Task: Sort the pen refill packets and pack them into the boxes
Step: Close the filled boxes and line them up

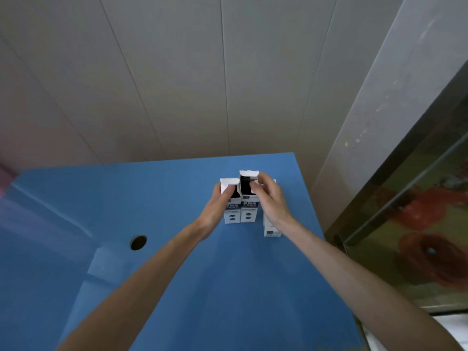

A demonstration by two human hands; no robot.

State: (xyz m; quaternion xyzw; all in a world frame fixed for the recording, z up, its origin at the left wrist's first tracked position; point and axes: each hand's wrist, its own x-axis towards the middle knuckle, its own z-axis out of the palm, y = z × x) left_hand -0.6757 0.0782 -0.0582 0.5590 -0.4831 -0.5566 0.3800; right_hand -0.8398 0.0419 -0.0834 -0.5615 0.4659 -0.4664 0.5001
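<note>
The left hand (215,211) has its fingers (229,190) curled round the top of the left white-and-dark cardboard box (231,211), gripping it just under its raised flap. The right hand (269,201) pinches the open mouth of the middle white-and-dark cardboard box (249,209), fingertips at the dark opening. The two boxes stand upright, touching side by side, on the blue desk (177,274). A third white box (271,230) stands just beside them, partly hidden behind the right wrist. A round dark hole (138,242) sits in the desk to the left. Pale panelled wall (177,72) rises behind. No refill packets can be made out.
</note>
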